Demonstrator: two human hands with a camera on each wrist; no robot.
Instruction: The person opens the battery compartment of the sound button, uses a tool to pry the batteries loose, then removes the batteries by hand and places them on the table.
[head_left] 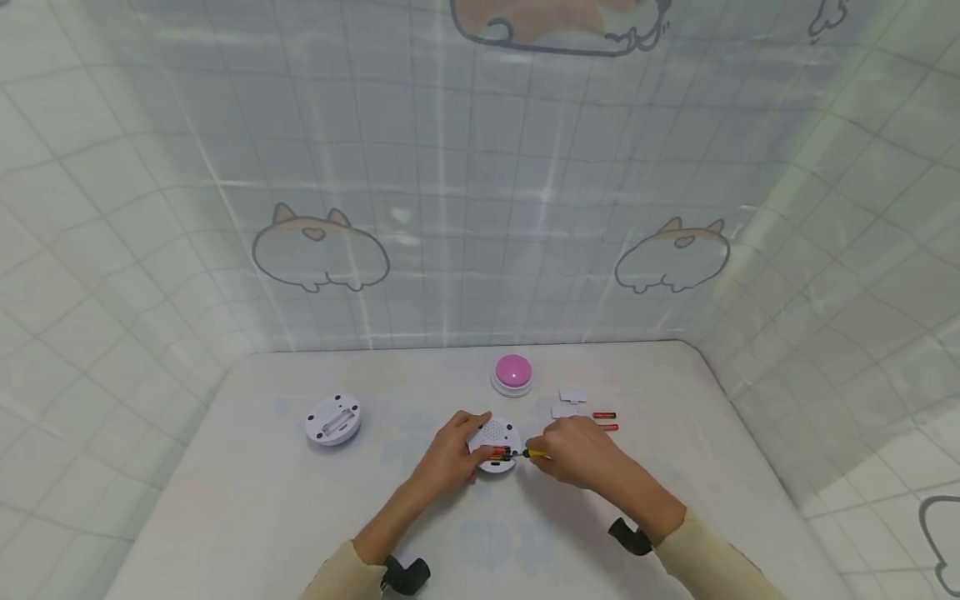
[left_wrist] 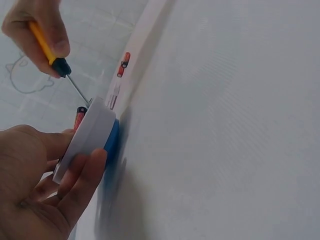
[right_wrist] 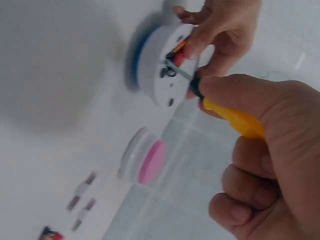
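My left hand [head_left: 450, 454] grips a round white push button [head_left: 489, 433] with a blue top, turned underside up; its thumb lies at the red batteries [right_wrist: 177, 55] in the open battery slot. Between thumb and fingers, my right hand [head_left: 573, 450] holds a screwdriver [left_wrist: 47, 47] with a yellow and black handle. The metal shaft's tip [left_wrist: 88, 102] reaches to the end of the battery slot, beside the batteries. In the left wrist view the button's blue top [left_wrist: 113, 142] faces the table.
A pink-topped button [head_left: 513, 372] stands behind the hands. At the left, another white button [head_left: 333, 420] lies underside up with its battery slot uncovered. Two small white covers [head_left: 572, 396] and two red batteries [head_left: 604, 415] lie at the right. A tiled-pattern curtain [head_left: 480, 208] rises behind the table.
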